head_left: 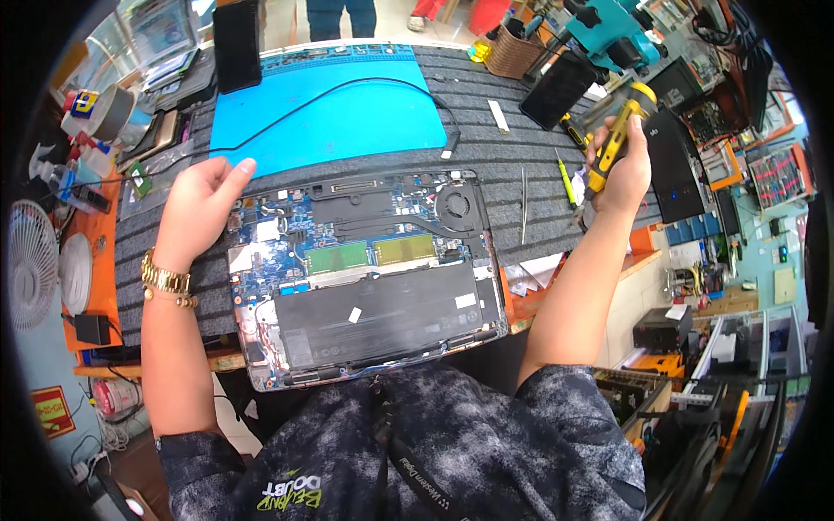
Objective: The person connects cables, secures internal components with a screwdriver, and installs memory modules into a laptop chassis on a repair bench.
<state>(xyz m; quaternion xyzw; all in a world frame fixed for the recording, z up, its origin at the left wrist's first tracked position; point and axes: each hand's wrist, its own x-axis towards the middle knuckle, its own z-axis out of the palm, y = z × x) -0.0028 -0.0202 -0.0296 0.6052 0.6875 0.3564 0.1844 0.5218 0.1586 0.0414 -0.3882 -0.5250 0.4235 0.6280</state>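
Note:
In front of me lies an opened laptop (391,234) with its bottom cover off. Its black battery (378,317), blue circuit board (291,226), two memory modules (339,259) and round fan (455,206) show. My left hand (204,204) is beside the laptop's far left corner, fingers curled under and thumb stretched out; whatever they hold, if anything, is hidden. Off to the right, my right hand (624,169) is closed round a yellow and black electric screwdriver (613,143), raised over the mat. A yellow-green thin screwdriver (565,181) and tweezers (524,206) lie nearby.
A blue work mat (321,122) with a black cable (347,83) across it lies beyond the laptop on a grey striped mat (486,165). Phones (236,48), a teal microscope (612,30) and a black device (682,169) stand around. A person's legs (340,17) show beyond the table.

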